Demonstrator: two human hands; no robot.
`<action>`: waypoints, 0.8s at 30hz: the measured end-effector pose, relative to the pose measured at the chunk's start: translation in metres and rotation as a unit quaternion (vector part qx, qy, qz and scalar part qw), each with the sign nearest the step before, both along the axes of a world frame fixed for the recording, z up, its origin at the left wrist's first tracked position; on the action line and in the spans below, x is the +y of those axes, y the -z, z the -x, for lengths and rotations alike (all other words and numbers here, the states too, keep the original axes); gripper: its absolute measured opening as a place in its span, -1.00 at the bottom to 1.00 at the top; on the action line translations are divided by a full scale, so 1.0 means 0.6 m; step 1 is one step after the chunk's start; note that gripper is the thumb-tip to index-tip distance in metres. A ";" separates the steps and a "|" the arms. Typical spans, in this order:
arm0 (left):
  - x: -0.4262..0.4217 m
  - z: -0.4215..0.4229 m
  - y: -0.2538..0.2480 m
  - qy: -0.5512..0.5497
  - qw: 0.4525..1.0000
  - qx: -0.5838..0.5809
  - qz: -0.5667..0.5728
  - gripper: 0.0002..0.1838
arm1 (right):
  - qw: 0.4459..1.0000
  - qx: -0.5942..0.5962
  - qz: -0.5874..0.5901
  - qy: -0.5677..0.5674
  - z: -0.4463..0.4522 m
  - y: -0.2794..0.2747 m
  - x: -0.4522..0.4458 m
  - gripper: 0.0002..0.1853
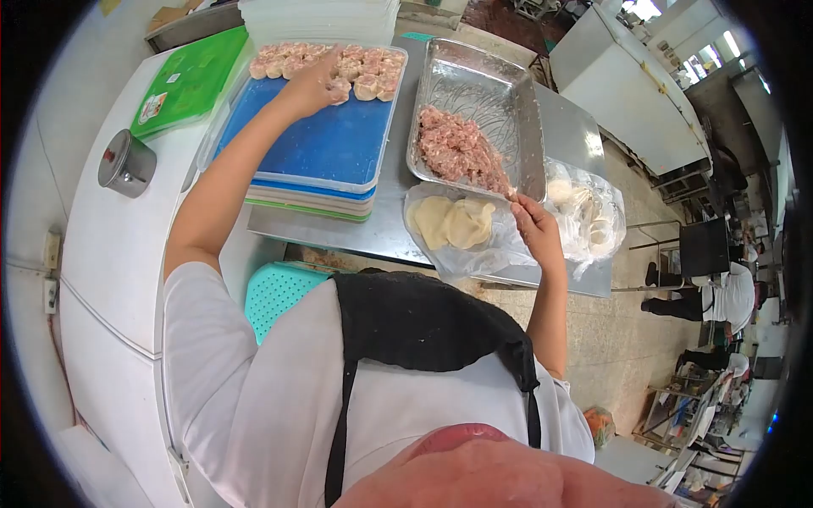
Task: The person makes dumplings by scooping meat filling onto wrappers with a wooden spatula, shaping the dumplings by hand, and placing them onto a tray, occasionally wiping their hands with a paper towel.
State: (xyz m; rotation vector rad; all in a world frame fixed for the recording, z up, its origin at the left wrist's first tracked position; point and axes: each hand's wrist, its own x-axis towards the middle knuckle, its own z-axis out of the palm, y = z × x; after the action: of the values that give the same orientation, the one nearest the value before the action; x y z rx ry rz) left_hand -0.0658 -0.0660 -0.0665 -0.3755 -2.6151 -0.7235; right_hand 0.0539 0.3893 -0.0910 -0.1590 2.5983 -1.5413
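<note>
Over the blue tray (313,148), my left hand (312,91) reaches to the front of the rows of meat-filled dumplings (373,63). Its fingers are around one dumpling (339,91) at the front edge of the rows. My right hand (538,229) is closed at the near corner of the metal pan (483,72); what it grips is too small to make out. Pinkish ground meat (461,148) is heaped in the pan and reaches toward that hand. Round dough wrappers (453,222) lie on plastic just left of my right hand.
A plastic bag of pale dough pieces (584,212) lies right of my right hand. Green-lidded containers (190,80) and a metal canister (127,165) stand on the white surface at left. White trays (318,21) are stacked behind. A turquoise stool (284,292) is below the table. Other people are far right.
</note>
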 end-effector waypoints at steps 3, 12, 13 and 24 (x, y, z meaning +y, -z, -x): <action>0.015 0.023 0.007 -0.011 0.998 -0.065 0.012 -0.05 | 0.993 0.084 -0.049 -0.065 0.011 0.016 0.006 -0.62; 0.063 -0.026 -0.053 0.010 0.991 -0.091 0.100 -0.15 | 0.889 0.109 -0.414 -0.162 0.170 -0.033 0.122 -0.72; 0.086 -0.046 -0.064 -0.004 0.990 -0.002 0.138 -0.22 | 0.861 0.086 -0.478 -0.152 0.192 -0.045 0.135 -0.74; 0.453 -0.155 0.081 0.184 0.940 -0.223 -0.179 -0.70 | 0.733 0.278 -0.517 -0.344 0.190 0.009 0.112 -0.85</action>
State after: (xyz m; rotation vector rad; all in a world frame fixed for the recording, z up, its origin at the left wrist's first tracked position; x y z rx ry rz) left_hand 0.0269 0.2056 -0.1152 -0.6624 -2.7601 -1.5435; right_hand -0.0599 0.4565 -0.0962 -1.3927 2.7831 0.3276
